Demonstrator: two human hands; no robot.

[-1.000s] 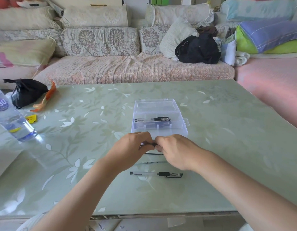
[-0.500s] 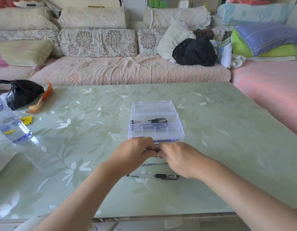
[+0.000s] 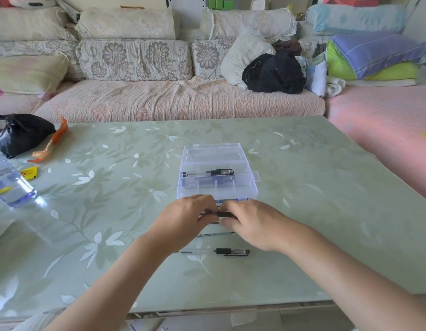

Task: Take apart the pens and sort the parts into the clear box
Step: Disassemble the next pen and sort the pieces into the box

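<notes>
Just in front of the clear box (image 3: 251,187), my left hand (image 3: 183,222) and my right hand (image 3: 252,223) grip the two ends of one pen (image 3: 222,214); only its black middle shows between my fingers. The box stands open with its lid laid back. A capped pen (image 3: 208,173) lies in its rear compartment and dark parts lie in the front one. Under my hands a thin clear pen part (image 3: 216,234) rests on the table. Nearer to me lies a whole pen (image 3: 221,252) with a black cap.
A water bottle (image 3: 10,187) stands at the table's left edge, with a yellow tag (image 3: 29,173), an orange wrapper (image 3: 52,143) and a black bag (image 3: 20,134) behind it. A sofa with cushions runs along the far side of the green glass table (image 3: 326,211).
My hands have stayed together on the pen and parted a little, so more of its black section shows. The camera view shifted slightly.
</notes>
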